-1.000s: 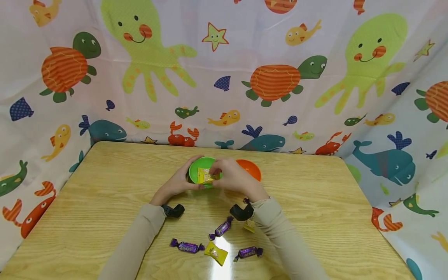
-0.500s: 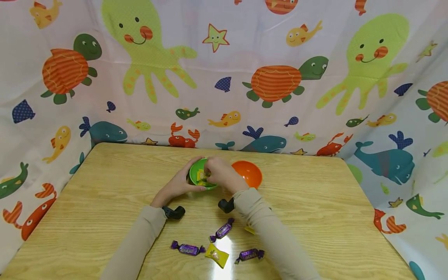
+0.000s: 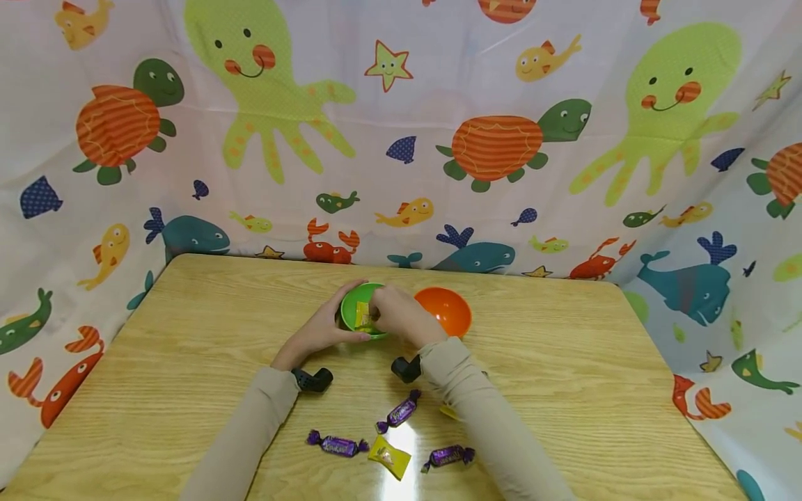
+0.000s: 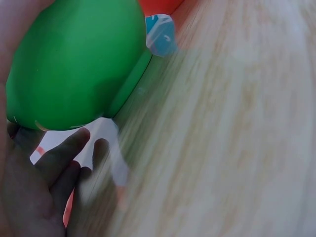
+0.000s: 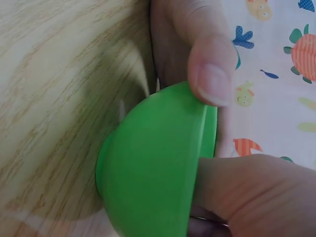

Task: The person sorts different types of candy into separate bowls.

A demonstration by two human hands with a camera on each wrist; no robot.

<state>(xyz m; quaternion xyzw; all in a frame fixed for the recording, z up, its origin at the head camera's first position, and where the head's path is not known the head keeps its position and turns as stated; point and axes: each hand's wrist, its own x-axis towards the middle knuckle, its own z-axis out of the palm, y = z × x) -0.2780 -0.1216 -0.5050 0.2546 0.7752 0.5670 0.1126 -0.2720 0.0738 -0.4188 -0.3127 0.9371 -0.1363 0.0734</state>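
Note:
My left hand (image 3: 321, 328) holds the green bowl (image 3: 351, 298) from its left side. In the right wrist view, the left thumb presses on the rim of the green bowl (image 5: 153, 168). Inside lies a yellow wrapped candy (image 3: 362, 315), partly covered by my right hand (image 3: 401, 313). That right hand reaches over the rim into the bowl. Its fingertips are hidden inside, so what they hold, if anything, does not show. From the left wrist, the outer wall of the green bowl (image 4: 79, 64) appears close up.
An orange bowl (image 3: 447, 309) stands just right of the green one. Nearer the front lie purple wrapped candies (image 3: 338, 446) and a yellow candy (image 3: 390, 457). Another yellow piece (image 3: 448, 411) is partly under the right sleeve. A patterned curtain (image 3: 401, 160) borders the wooden table (image 3: 564, 390).
My right hand has moved left and deeper into the green bowl, uncovering more of the orange bowl. The left hand keeps its hold. Over the last half second little has shifted.

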